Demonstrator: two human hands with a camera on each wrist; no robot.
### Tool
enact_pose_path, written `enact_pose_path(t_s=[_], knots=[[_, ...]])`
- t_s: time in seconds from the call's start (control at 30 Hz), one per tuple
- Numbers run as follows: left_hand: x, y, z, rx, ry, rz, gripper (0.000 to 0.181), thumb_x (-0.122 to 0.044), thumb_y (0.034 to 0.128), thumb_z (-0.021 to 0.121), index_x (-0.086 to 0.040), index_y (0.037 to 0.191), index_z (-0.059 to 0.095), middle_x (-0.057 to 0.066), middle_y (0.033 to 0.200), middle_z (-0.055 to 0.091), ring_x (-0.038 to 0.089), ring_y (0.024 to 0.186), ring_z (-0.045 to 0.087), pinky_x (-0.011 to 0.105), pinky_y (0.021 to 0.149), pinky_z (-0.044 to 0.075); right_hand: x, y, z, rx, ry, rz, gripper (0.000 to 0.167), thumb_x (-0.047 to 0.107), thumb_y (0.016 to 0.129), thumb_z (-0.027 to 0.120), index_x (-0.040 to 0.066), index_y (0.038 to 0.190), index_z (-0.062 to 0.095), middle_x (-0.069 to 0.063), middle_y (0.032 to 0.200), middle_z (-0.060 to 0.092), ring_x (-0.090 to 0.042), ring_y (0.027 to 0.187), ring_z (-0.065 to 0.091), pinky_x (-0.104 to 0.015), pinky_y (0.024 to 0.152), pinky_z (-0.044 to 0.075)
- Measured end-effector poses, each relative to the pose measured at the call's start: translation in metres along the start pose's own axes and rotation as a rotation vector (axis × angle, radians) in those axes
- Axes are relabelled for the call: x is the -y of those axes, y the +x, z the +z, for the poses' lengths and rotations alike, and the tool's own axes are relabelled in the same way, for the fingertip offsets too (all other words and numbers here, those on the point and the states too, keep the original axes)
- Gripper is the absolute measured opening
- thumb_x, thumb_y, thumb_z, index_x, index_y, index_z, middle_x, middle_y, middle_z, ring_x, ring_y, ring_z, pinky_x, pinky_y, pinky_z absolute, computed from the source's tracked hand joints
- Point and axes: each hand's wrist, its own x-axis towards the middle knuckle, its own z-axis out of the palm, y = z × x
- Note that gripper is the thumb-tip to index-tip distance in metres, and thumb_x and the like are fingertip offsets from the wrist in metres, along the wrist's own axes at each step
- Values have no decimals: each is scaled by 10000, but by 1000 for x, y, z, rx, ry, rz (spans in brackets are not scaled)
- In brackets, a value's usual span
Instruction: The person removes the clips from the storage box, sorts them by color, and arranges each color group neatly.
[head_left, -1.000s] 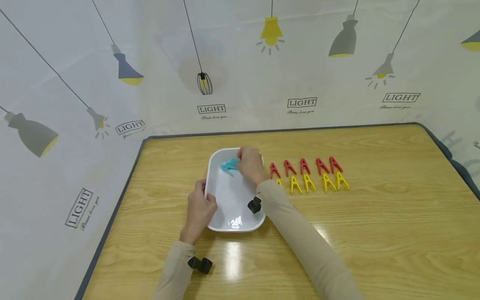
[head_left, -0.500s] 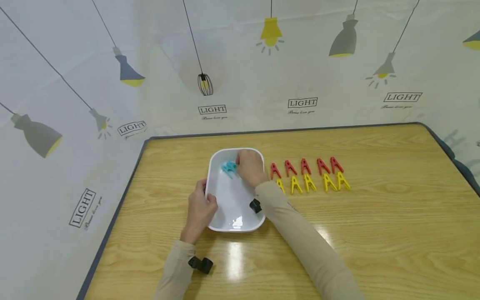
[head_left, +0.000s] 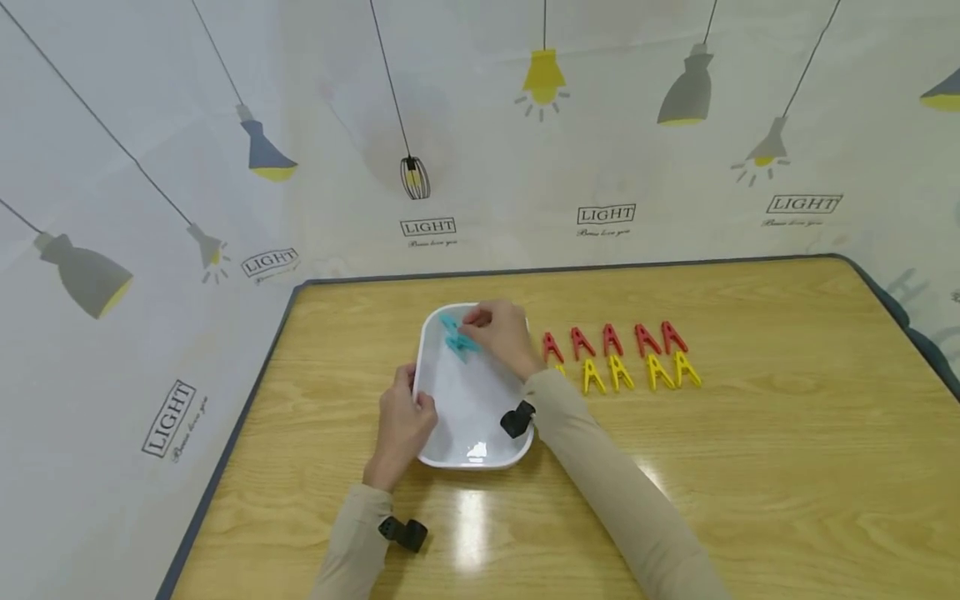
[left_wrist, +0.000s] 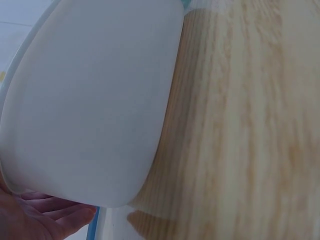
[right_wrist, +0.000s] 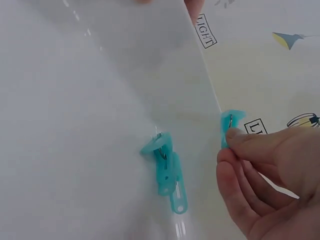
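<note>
A white rectangular tray (head_left: 465, 417) sits on the table in the head view. My left hand (head_left: 403, 423) grips its left rim, thumb over the edge; in the left wrist view the fingers (left_wrist: 65, 220) lie against the tray's outer wall. Over the far part of the tray, my right hand (head_left: 501, 335) pinches a teal clothespin (right_wrist: 227, 120) between thumb and fingertips, clearest in the right wrist view. Below it, other teal clothespins (right_wrist: 167, 172) lie overlapping on the tray floor; their exact number is partly hidden.
Right of the tray, a row of red clothespins (head_left: 612, 340) lies behind a row of yellow clothespins (head_left: 618, 372). My right forearm partly hides the leftmost yellow one. A lamp-printed curtain (head_left: 487, 242) borders the wooden table (head_left: 787, 433) at the back and left.
My right hand has shifted slightly, its fingertips turning leftward, and a pinched teal clothespin now shows beyond them. My left hand keeps its grip on the tray.
</note>
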Motion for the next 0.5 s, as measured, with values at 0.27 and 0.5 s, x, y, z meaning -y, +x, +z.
enact_pose_path(t_s=[0.27,0.5], knots=[[-1,1,3,40,-1,-27,429,51,857,527,128,1279,533,339,1185,666,452,1087,676,550,899,590,8,-10,-19,18,129,28,151,170,884,780,73,1000,766,-89,959,769,-189,854,713,-277,764,595],[0,0,1,41,12,-42,433,60,856,521,136,1282,530,355,1206,654,467,1113,665,563,911,581,13,-21,-45,31,161,-1,149,156,899,763,65,1016,754,-101,985,762,-204,867,714,-277,764,602]])
